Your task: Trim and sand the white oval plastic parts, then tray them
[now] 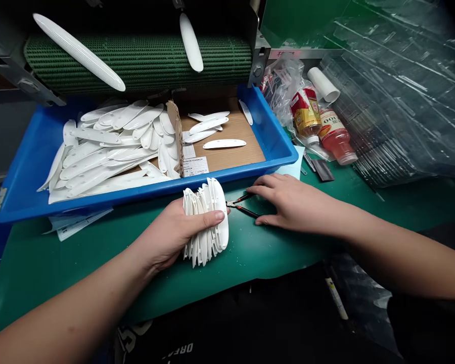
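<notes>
My left hand [174,227] is wrapped round a stack of thin white plastic strips [202,227], oval with rounded ends, held on edge with the thumb across the front. Just right of the stack, a pair of side cutters [246,205] with black and orange handles points its jaws toward the strips. My right hand [288,202] holds the handle ends, fingers on the upper one and thumb by the lower; the handles are spread apart. Whether the jaws touch the strips I cannot tell.
Behind the hands lies a blue tray [136,194] with a heap of white strips, a cardboard divider [176,136] and several more strips at right. A green conveyor belt [147,60] carries two strips above it. Bottles [335,134] and clear plastic trays [409,101] stand right on the green table [109,275].
</notes>
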`<action>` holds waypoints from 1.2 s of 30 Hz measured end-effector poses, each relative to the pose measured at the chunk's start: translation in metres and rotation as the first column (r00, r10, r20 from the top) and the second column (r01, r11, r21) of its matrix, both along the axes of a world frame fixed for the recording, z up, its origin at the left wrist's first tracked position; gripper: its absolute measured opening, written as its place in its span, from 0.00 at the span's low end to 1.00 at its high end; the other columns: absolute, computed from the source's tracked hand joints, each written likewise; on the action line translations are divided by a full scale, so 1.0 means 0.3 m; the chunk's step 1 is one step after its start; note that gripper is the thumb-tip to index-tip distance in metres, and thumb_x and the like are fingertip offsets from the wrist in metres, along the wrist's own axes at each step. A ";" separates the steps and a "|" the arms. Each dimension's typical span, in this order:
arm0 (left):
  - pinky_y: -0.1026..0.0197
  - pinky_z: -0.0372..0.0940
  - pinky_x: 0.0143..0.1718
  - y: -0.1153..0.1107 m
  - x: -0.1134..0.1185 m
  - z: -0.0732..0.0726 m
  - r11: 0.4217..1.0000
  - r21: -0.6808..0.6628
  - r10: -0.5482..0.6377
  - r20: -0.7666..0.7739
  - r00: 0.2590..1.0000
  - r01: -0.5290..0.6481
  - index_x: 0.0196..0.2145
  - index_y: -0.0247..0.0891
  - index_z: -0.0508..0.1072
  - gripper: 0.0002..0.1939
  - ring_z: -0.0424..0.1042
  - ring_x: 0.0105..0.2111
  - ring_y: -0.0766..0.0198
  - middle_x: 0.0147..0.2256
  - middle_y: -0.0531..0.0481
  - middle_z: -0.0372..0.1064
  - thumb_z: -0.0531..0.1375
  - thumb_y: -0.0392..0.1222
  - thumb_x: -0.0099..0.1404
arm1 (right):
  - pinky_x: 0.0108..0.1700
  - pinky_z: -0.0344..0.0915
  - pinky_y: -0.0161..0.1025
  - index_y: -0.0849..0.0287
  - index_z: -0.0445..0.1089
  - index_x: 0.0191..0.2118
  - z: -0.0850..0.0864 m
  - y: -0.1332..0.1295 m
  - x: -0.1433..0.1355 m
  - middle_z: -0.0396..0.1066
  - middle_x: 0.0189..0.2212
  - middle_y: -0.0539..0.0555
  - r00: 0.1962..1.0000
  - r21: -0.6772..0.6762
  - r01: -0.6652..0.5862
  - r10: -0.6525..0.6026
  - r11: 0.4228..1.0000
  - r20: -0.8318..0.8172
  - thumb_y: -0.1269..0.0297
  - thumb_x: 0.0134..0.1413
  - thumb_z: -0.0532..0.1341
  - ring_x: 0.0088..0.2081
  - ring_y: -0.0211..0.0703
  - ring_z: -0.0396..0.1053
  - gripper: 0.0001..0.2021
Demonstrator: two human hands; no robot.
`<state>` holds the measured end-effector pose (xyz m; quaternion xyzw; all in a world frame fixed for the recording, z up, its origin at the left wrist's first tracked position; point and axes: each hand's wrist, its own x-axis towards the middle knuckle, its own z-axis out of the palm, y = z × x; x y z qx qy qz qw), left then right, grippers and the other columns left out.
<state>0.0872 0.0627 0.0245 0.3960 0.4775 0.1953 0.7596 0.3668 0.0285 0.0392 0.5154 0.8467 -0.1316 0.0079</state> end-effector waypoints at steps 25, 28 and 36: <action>0.59 0.76 0.31 0.014 0.013 -0.024 0.992 -0.113 0.062 0.028 0.998 -0.058 0.41 0.34 0.80 0.22 0.78 0.31 0.59 0.34 0.46 0.79 0.79 0.44 0.53 | 0.39 0.58 0.44 0.56 0.75 0.57 0.030 -0.040 -0.088 0.72 0.42 0.58 0.974 0.056 -0.212 0.216 0.976 -0.072 0.59 0.67 0.61 0.41 0.50 0.68 0.17; 0.60 0.76 0.33 0.018 0.016 -0.027 0.992 -0.104 0.072 0.022 0.997 -0.070 0.41 0.34 0.80 0.20 0.78 0.31 0.60 0.34 0.47 0.79 0.79 0.42 0.53 | 0.39 0.58 0.45 0.57 0.75 0.59 -0.022 -0.046 -0.092 0.70 0.40 0.58 0.973 0.118 -0.220 0.226 0.968 -0.044 0.60 0.67 0.61 0.40 0.51 0.67 0.18; 0.60 0.76 0.35 0.023 0.017 -0.025 0.995 -0.081 0.054 -0.051 0.997 -0.058 0.49 0.36 0.81 0.26 0.79 0.37 0.57 0.40 0.45 0.80 0.79 0.41 0.54 | 0.38 0.57 0.43 0.59 0.75 0.59 -0.089 -0.059 -0.083 0.69 0.38 0.57 0.973 0.190 -0.189 0.209 0.963 -0.093 0.60 0.69 0.61 0.39 0.49 0.66 0.18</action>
